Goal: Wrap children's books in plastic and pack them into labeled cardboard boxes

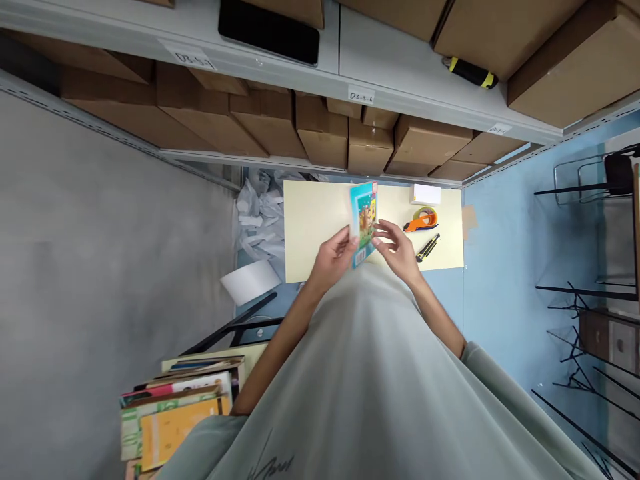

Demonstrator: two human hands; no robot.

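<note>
A thin blue picture book (364,223) with a cartoon on its cover and a barcode at the bottom is held up above the cream table (315,227). My left hand (336,257) pinches its lower left edge between thumb and fingers. On the opposite edge, my right hand (396,248) grips with thumb and fingertips. To the right on the table lie an orange tape dispenser (421,221), a black and yellow utility knife (428,247) and a small white box (426,194).
Shelves with cardboard boxes (370,147) hang over the table's far side; a phone (269,30) and another yellow-black tool (471,72) lie on one. At left are crumpled white plastic (260,213), a white roll (251,282) and stacked books (183,413).
</note>
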